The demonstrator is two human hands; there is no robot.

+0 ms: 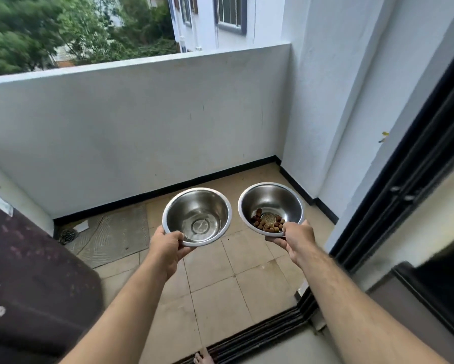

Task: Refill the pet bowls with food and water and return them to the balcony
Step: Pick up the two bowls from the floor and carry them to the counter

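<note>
Head view: two round, shiny stainless-steel bowls are held out side by side, apart from each other, above the beige tiled balcony floor (220, 279). The left hand (166, 245) grips the near rim of the steel bowl of water (197, 216); its thumb lies over the rim on the inside edge, while the other fingers curl beneath the bowl, out of sight. Clear water sits shallow in the bottom (a ring stamped in the base shows through it). The right hand (296, 239) pinches the near rim of the steel bowl of brown kibble (271, 208), thumb on top of the rim just beside the pellets, fingers wrapped under the bowl's base. The kibble is heaped toward the near side, by the thumb. Both forearms are bare and stretched forward. Beyond the bowls stands a white balcony parapet wall (131, 122) with a black skirting. A black sliding-door frame (415, 164) runs along the right.
</note>
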